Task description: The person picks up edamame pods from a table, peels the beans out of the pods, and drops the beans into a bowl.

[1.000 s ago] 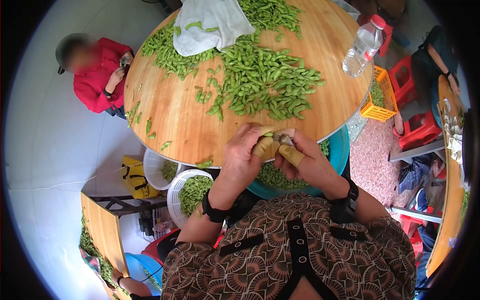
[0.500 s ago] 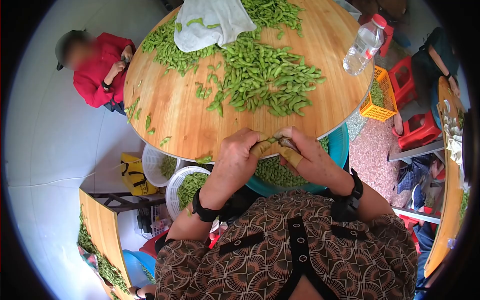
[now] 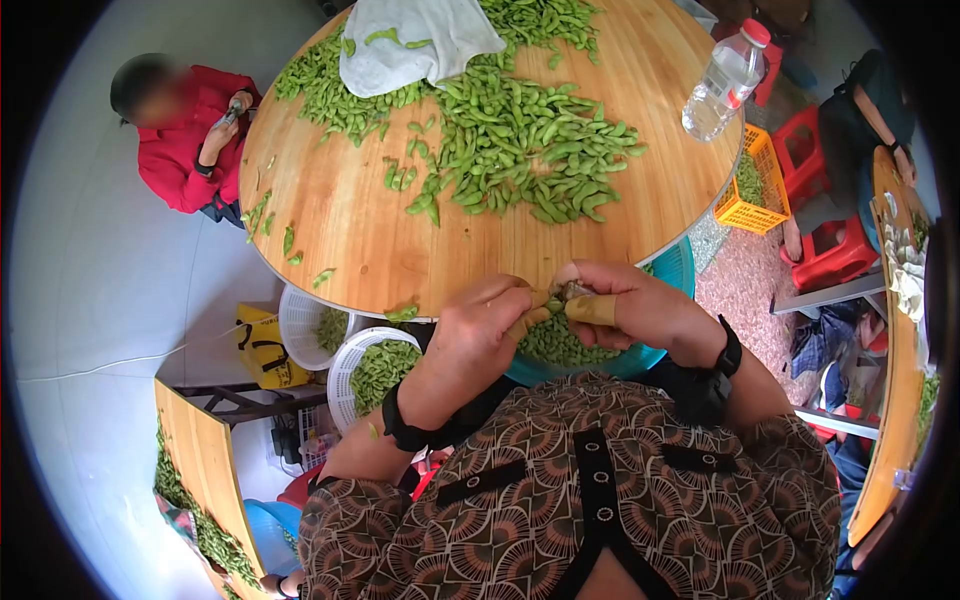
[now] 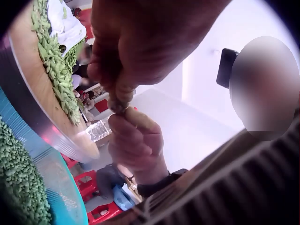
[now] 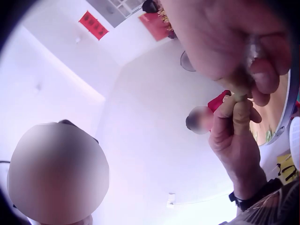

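Observation:
My left hand (image 3: pixel 475 335) pinches a green soybean pod (image 3: pixel 556 303) between thumb and fingers; only a bit of the pod shows. Curled around a small silvery metal piece (image 5: pixel 253 49), my right hand (image 3: pixel 645 312) meets the left at the pod; I cannot tell the piece's exact kind. Both thumbs wear yellowish covers. Below the hands stands a teal basin (image 3: pixel 684 272) with shelled green beans (image 3: pixel 565 347) in it. A heap of soybean pods (image 3: pixel 530 140) lies on the round wooden table (image 3: pixel 340 220) just beyond the fingertips.
A white cloth (image 3: pixel 420 50) covers part of the heap, and a water bottle (image 3: pixel 722 85) stands at the table's right. Lower left are two white baskets (image 3: pixel 343 385) with green contents. A yellow crate (image 3: pixel 755 215) and red stools (image 3: pixel 835 255) are right. A person in red (image 3: pixel 190 140) sits left.
Both hands have come down toward my body, off the table's edge and over the basin, fingertips still together. The pod shows less now. The person in red has shifted their hands.

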Demonstrator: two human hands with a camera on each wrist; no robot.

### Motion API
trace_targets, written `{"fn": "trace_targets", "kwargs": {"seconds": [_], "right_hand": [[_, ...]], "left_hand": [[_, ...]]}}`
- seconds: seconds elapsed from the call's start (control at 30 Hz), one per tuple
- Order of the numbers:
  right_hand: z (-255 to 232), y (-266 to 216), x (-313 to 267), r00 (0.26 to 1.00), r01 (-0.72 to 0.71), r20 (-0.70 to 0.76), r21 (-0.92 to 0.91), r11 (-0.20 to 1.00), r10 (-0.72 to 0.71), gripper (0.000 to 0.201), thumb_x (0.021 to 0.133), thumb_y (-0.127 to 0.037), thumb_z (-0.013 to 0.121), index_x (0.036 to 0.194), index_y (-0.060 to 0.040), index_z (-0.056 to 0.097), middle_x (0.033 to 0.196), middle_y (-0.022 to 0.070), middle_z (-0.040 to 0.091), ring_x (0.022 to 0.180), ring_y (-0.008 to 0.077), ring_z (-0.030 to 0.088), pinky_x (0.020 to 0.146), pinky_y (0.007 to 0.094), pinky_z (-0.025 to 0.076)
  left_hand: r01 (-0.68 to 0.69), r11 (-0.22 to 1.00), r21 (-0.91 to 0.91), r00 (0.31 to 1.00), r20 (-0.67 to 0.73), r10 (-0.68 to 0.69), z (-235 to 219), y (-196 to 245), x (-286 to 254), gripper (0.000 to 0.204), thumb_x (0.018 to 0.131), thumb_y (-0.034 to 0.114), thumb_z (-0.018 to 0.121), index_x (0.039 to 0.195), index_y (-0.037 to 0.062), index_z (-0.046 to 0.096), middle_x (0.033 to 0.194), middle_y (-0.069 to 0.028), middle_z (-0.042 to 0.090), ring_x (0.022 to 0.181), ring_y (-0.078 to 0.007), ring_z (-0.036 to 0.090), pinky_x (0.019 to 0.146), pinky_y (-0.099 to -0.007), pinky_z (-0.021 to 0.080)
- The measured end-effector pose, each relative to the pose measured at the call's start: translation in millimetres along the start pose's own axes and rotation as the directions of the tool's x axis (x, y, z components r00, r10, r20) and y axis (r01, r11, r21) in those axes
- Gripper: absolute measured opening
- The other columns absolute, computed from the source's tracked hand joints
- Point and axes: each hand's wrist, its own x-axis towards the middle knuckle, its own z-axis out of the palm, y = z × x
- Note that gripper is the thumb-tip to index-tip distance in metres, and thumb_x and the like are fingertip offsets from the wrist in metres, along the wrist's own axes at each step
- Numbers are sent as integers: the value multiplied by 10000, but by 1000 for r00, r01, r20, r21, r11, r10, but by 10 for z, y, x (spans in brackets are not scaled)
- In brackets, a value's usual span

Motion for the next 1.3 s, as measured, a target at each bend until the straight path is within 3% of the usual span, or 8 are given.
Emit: {"fn": "trace_targets", "kwargs": {"seconds": [0.1, 0.3, 0.5, 0.73, 0.93, 1.1, 1.23, 1.3], "right_hand": [[30, 200, 102, 997, 74, -3, 396, 915, -79, 94, 961, -172, 500, 1013, -101, 532, 709, 8, 555, 450, 46, 384, 379, 206, 252], [133, 304, 241, 977, 200, -186, 636, 745, -104, 77, 937, -151, 536, 984, -92, 522, 704, 9, 531, 433, 56, 370, 368, 207, 232], [134, 313, 261, 961, 235, -258, 582, 778, -98, 74, 896, -103, 562, 960, -77, 534, 687, 15, 533, 430, 61, 376, 365, 213, 234], [200, 307, 275, 933, 259, -349, 477, 840, -89, 87, 877, -78, 551, 960, -56, 545, 656, 25, 541, 438, 77, 420, 370, 220, 252], [232, 355, 313, 857, 322, -478, 204, 925, -193, 101, 847, -23, 516, 943, -28, 542, 671, 32, 556, 493, 87, 469, 425, 240, 336], [101, 415, 315, 798, 279, -413, -392, 877, -439, 103, 817, -9, 559, 915, -1, 529, 694, 30, 556, 542, 91, 484, 487, 262, 381], [97, 368, 289, 873, 280, -373, -143, 949, -314, 67, 858, -24, 555, 924, -22, 543, 699, 18, 560, 531, 75, 470, 460, 243, 356], [66, 390, 302, 922, 301, -317, 222, 928, -223, 38, 899, -43, 547, 934, -37, 561, 716, 11, 570, 512, 60, 449, 424, 222, 314]], "left_hand": [[-66, 988, 143, 990, -115, 83, 84, -80, -50, 137, 731, -22, 715, 845, -14, 640, 850, -152, 635, 750, -311, 644, 640, -340, 528], [-127, 911, 393, 943, -238, 234, 240, -173, -31, 203, 662, -68, 656, 854, -16, 616, 904, -149, 612, 754, -301, 625, 629, -356, 525], [-167, 903, 397, 940, -211, 267, 260, -195, -14, 222, 661, -74, 644, 876, -23, 621, 918, -153, 614, 764, -295, 631, 643, -353, 534], [72, 994, 79, 942, -332, -42, 405, -176, -26, 154, 749, -80, 648, 891, -19, 644, 906, -181, 658, 784, -307, 667, 659, -328, 538], [156, 985, -70, 935, -312, -170, 450, -165, -33, 108, 796, -56, 650, 897, -18, 649, 892, -170, 658, 759, -285, 668, 656, -315, 532], [137, 984, 112, 964, -245, -107, 391, -112, 10, 161, 799, -54, 635, 957, -23, 635, 866, -166, 627, 747, -333, 638, 646, -353, 525], [100, 966, 236, 986, -155, -64, 386, -101, 3, 206, 778, -37, 633, 981, -5, 619, 847, -159, 598, 759, -347, 617, 647, -385, 511], [89, 966, 242, 986, -162, -51, 382, -98, 7, 197, 772, -24, 637, 965, 6, 617, 847, -155, 593, 755, -338, 615, 641, -387, 506]]}}
